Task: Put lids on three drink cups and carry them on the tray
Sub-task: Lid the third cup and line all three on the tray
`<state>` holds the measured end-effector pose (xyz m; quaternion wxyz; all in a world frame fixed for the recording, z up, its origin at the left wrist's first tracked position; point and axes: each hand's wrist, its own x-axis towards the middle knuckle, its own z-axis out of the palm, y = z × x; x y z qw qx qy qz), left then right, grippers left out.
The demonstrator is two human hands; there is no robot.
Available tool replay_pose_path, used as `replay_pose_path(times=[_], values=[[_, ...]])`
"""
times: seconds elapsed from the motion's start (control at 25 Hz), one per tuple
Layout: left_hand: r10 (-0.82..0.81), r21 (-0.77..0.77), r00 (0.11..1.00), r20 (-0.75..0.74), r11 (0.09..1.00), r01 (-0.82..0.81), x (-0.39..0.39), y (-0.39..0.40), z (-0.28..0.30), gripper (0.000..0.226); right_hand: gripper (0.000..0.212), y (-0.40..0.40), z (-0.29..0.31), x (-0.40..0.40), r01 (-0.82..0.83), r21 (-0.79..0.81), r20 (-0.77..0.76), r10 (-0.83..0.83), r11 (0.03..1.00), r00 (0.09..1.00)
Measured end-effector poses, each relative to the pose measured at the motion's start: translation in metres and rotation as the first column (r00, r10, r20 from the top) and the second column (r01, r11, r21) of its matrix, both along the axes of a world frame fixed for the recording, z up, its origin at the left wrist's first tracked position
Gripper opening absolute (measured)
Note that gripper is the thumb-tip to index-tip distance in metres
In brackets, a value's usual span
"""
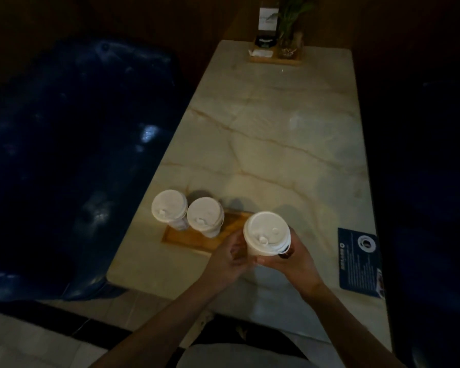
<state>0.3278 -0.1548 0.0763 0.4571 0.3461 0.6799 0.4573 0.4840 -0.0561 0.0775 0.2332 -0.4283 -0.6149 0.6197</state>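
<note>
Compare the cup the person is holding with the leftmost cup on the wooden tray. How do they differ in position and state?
The held cup is gripped by the right hand, with the left hand beside it; the leftmost cup stands untouched. The held cup sits toward the right end of the wooden tray; the leftmost cup stands at its left end. Both have white lids on.

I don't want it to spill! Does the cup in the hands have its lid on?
Yes, on: a white lid covers the held cup, gripped by the right hand.
</note>
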Motion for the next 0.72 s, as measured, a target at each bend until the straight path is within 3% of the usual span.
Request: replay_pose_path(times=[0.12,0.36,0.72], values=[[0.046,0.017,0.999,-0.02,0.999,-0.045,-0.004,0.002,-0.016,0.066,0.08,-0.003,-0.015,-0.01,0.039,0.008,0.037,-0.039,0.999,0.999],[0.205,-0.031,0.975,0.08,0.979,-0.203,-0.009,0.016,-0.041,0.067,0.083,0.006,-0.032,-0.036,0.034,0.069,0.108,-0.041,0.997,0.993],[0.161,-0.047,0.972,-0.17,0.984,-0.171,-0.017,0.023,-0.057,0.066,0.077,0.013,-0.049,-0.057,0.014,0.089,0.156,-0.028,0.996,0.987]])
